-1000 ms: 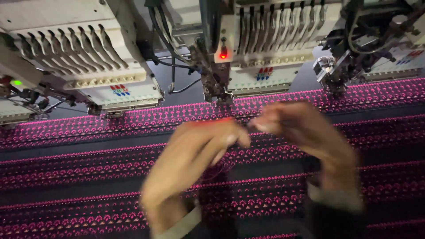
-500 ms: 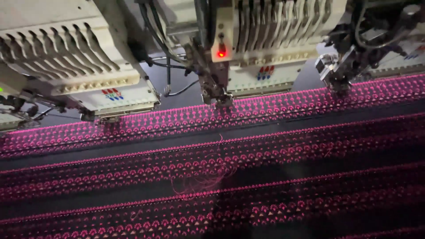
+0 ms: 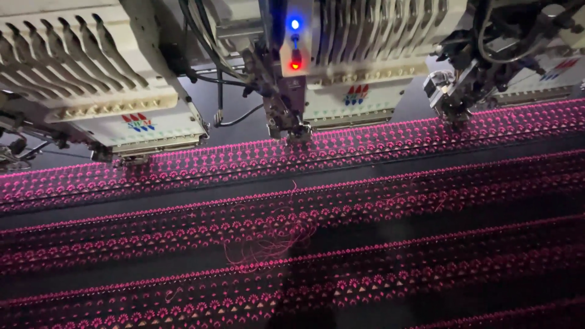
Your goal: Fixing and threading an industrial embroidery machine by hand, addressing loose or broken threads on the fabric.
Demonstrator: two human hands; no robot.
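I see neither hand in view, so I cannot tell their state. Loose pink thread lies tangled on the dark embroidered fabric, just below the middle embroidery head; red and blue lamps lit on it.

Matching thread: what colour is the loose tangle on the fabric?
Bright pink loose thread on dark fabric, head view.

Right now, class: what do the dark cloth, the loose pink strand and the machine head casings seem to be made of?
Dark cloth: woven textile, matte, likely.
Loose pink strand: glossy embroidery thread, lying in thin curling loops.
Machine head casing: cream plastic or painted metal, smooth; unclear which.
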